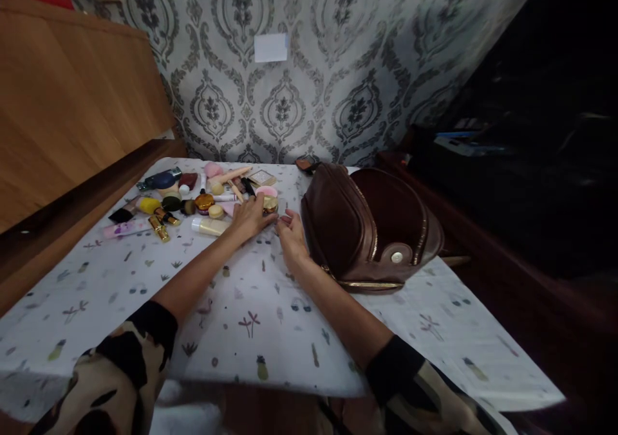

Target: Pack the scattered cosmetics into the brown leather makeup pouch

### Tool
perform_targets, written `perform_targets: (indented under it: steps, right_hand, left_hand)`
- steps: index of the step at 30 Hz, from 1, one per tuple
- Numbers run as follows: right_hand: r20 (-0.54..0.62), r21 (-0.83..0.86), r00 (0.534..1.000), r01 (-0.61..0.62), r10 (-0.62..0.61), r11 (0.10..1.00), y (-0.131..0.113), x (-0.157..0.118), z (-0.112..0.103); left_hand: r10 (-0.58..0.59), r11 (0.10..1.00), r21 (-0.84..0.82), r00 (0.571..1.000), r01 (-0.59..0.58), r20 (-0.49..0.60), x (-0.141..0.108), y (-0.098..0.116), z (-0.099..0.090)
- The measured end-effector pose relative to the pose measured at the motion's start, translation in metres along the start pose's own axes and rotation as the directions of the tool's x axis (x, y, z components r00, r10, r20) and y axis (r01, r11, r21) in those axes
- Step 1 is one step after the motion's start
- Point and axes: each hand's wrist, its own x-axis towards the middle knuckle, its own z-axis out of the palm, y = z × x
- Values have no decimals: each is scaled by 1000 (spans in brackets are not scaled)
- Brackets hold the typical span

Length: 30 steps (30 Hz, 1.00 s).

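Observation:
My left hand (pixel 252 217) rests among the cosmetics, its fingers and thumb closed around a small round gold compact (pixel 271 204). A pink round case (pixel 266 192) lies just behind that compact. My right hand (pixel 292 237) is close beside on the right, fingers loosely bent and apart, with nothing visible in them. Under my left wrist is a cream tube (pixel 208 226) with a pale cap. To the right of my right hand sits a dark brown leather bag (pixel 338 219), its gold zips partly undone.
Several cosmetics lie at the left, among them a gold lipstick (pixel 159 228), an amber jar (pixel 204 203), a pink-purple tube (pixel 126 229) and a dark blue bottle (pixel 164 179). A patterned white cloth (pixel 232 351) covers the table. Wooden furniture (pixel 77 100) stands left, patterned wallpaper (pixel 284 107) behind.

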Motion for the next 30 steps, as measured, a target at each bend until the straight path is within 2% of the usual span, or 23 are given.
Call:
perform_targets:
  steps: [2,4,8,11,14,18,23,30]
  right_hand:
    - [-41,38,995,-87,89,995,1,-4,-1]
    - [-32,70,993,-107,110,992,0,-8,-3]
    - [40,94,999,-23,19,995,-4,-12,-4]
    - [64,82,992,101,-107,991,-13,-14,-5]
    - [79,66,984,153,-158,986,-28,-19,-8]
    - [150,34,975,162,-165,986,-46,-28,-13]
    - [270,-43,942,219,-200,975,-57,-34,-16]
    - [406,-69,876,313,-260,947,-64,-44,-12]
  left_hand:
    - [56,997,-54,998,-54,37,0,-7,-3]
    - [149,980,-136,988,-142,43,-1,-16,-7]
    - [300,899,-329,954,-289,-18,-11,-27,-13]
    - [331,833,-440,940,-335,-89,-24,-25,-18]
    - [338,811,-470,935,-348,-110,-39,-22,-22]
    - [357,832,-395,921,-389,-155,-57,-29,-21]
    - [432,873,-142,874,-468,-223,-72,-45,-16]
    - [518,853,46,830,-521,-208,-79,-57,-16]
